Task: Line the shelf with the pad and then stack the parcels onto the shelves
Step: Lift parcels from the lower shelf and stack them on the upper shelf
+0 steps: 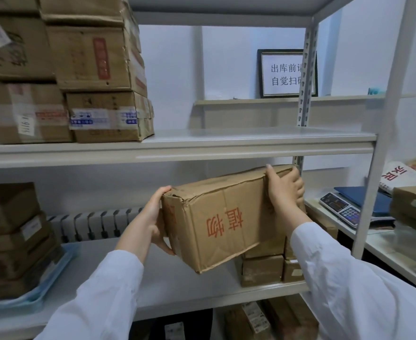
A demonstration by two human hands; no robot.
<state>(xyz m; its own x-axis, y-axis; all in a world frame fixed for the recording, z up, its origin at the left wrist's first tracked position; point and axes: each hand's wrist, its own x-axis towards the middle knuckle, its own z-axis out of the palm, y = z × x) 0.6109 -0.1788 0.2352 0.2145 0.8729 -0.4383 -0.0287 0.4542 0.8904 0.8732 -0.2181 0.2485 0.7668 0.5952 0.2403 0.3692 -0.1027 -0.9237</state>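
Two-handed grip: left hand (153, 217) and right hand (285, 190) clasp one tilted parcel (224, 217).

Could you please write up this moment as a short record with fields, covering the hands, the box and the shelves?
held item: box with red print, tilted, in the air
left hand: grips the box's left end
right hand: grips its right end
upper shelf: stacked boxes at left, bare at right
middle shelf: blue pad under the left pile, small boxes at right
side table: scale
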